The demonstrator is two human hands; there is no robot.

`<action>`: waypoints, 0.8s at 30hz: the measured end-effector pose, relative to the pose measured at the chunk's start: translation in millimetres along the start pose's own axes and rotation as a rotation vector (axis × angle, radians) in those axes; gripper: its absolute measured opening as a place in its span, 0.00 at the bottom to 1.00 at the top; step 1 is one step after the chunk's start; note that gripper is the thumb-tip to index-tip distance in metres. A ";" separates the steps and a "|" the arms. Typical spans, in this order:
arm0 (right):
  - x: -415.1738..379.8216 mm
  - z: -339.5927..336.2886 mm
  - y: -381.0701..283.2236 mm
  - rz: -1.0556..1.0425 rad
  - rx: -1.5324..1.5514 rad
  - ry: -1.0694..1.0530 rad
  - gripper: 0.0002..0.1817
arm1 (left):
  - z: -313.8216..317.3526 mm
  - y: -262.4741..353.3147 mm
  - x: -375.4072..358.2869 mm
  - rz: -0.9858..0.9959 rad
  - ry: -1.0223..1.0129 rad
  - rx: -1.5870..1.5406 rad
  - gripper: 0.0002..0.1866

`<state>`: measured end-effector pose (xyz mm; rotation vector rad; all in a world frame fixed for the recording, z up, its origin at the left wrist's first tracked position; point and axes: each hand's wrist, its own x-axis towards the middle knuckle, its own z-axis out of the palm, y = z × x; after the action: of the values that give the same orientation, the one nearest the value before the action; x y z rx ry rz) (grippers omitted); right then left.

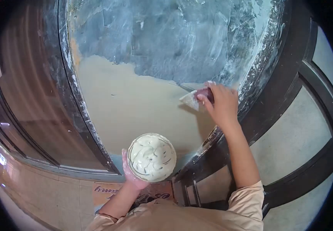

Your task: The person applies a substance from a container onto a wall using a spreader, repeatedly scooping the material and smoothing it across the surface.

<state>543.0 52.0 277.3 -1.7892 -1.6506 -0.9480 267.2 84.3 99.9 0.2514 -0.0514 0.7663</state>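
Note:
My left hand holds a round bowl full of pale cream putty from below, low in the middle of the view. My right hand grips a putty knife and presses its blade flat on the wall panel. The blade sits at the boundary between the smooth beige coated area and the rough grey-blue uncoated area above it.
Dark frames border the panel on the left and right, both smeared with white. A glazed brown door lies to the left. Printed cardboard covers the tiled floor below.

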 end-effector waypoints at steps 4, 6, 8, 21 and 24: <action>29.2 3.2 7.3 -0.150 -0.184 0.056 0.18 | -10.1 -14.5 -3.0 -0.042 0.010 -0.037 0.44; 43.5 -2.1 8.4 -0.160 -0.295 0.077 0.17 | -11.6 -17.5 -3.7 -0.048 -0.002 -0.084 0.44; 51.9 -17.2 11.4 -0.159 -0.335 0.145 0.16 | -6.1 -19.7 -6.6 -0.004 0.062 0.037 0.45; 72.2 -28.5 20.5 -0.348 -0.153 0.163 0.09 | -21.0 -11.4 -22.7 0.042 0.041 0.063 0.46; 76.8 -37.3 21.0 -0.319 0.036 0.074 0.12 | -25.9 -10.2 -22.5 0.052 0.084 0.045 0.45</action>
<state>559.2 68.5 362.1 -1.4746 -1.9275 -1.0974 256.9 68.3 69.6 0.2611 0.0383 0.8298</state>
